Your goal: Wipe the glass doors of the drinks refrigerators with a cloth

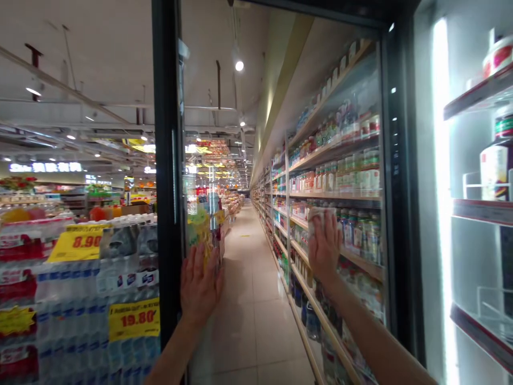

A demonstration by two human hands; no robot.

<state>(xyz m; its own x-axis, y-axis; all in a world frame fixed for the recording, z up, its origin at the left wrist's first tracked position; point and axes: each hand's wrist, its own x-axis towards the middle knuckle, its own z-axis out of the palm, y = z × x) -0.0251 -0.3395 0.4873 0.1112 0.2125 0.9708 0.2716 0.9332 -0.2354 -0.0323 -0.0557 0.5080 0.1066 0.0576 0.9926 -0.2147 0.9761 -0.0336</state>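
A glass cooler door (256,133) with a black frame (166,160) stands swung open in front of me. My left hand (200,289) lies flat on the glass beside the frame's left upright, fingers stretched upward and holding nothing. My right hand (324,246) is higher and further right on the same pane. It presses a small white cloth (318,213) against the glass, and the cloth shows above the fingertips.
The lit cooler interior (476,214) is at the right, with shelves of bottles and tubs. Stacked packs of bottled water (80,299) with yellow price tags stand at the left. Through the glass, a tiled aisle (248,299) runs alongside long shelves of jars (340,176).
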